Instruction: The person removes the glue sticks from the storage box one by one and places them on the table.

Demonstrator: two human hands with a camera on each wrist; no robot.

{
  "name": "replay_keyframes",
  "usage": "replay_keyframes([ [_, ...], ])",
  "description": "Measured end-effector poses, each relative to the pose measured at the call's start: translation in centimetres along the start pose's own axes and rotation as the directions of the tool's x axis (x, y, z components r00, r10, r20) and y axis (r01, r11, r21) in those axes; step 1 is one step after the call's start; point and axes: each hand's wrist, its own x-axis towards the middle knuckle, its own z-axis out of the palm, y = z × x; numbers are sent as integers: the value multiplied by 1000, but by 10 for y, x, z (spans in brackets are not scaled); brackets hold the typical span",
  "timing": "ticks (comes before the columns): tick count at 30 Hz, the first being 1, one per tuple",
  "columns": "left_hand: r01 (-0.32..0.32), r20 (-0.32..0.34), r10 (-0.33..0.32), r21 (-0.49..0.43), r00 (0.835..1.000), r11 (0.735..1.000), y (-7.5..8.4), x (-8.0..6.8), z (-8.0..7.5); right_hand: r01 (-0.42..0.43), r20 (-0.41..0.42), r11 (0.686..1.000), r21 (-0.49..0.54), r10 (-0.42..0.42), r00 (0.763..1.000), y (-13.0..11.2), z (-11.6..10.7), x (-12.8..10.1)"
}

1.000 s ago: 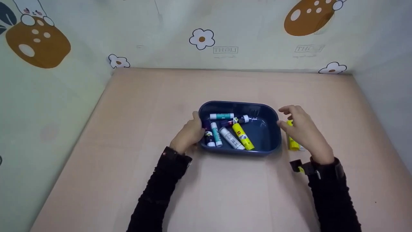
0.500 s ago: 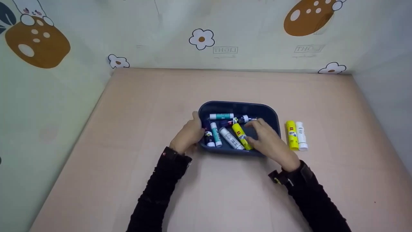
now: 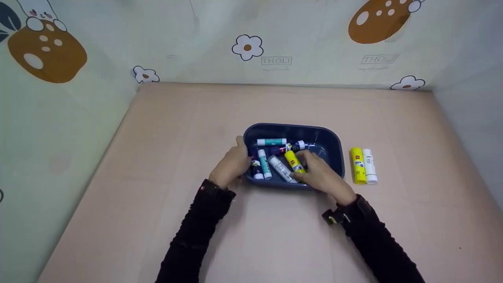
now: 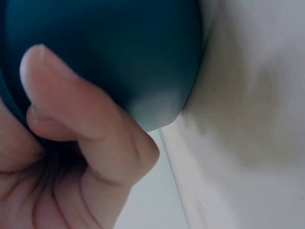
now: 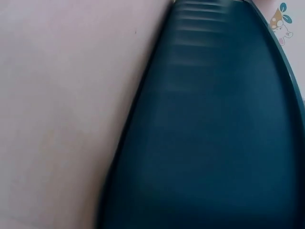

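tray (image 3: 332, 137), dark blue, rounded corners, sits mid-bench (image 3: 177, 157) on the pale pink surface. contents: 1 yellow glue stick (image 3: 292, 160), 1 grey-white stick (image 3: 279, 167), 2 teal-and-white sticks (image 3: 271, 142), 2 dark purple sticks with white caps, all lying loose and at mixed angles.

left hand (image 3: 232, 163): grips the tray's left wall, thumb over the rim, fingers curled against the outside; the left wrist view shows the curled fingers (image 4: 90, 124) pressed on the blue wall.

right hand (image 3: 322, 175): reaches over the tray's near rim, fingertips closing on the lower end of the yellow glue stick; whether the grasp is complete cannot be told. the right wrist view shows only the tray's blurred outer wall (image 5: 214, 133) and bench.

outside tray, just right of it: 1 yellow stick (image 3: 357, 165) and 1 white stick (image 3: 369, 166), side by side, touching, lying on the bench.
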Motion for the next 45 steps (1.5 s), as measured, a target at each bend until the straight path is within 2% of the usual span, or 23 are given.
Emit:
replay_keyframes([
  [10, -17, -21, 18, 19, 1000, 1000, -1, 0, 1, 27, 62, 999, 40, -29, 998, 3, -3, 3],
  [17, 13, -12, -13, 6, 1000, 1000, 2, -1, 1, -46, 99, 999, -13, 47, 994, 2, -5, 4],
  [22, 26, -7, -26, -9, 1000, 1000, 2, 0, 1, -53, 91, 998, -32, 56, 994, 1, -5, 3],
  [33, 23, 0, -23, 3, 1000, 1000, 1, 0, 0, -64, 39, 998, 28, 63, 997, -1, -9, 2],
  [40, -10, -3, 10, 48, 1000, 999, 1, -1, 0, 34, -55, 999, 2, -34, 998, -1, -26, -9],
  [45, 0, -7, 0, 37, 1000, 999, 0, 0, 0, 60, -123, 998, 9, -58, 991, 1, -46, -19],
])
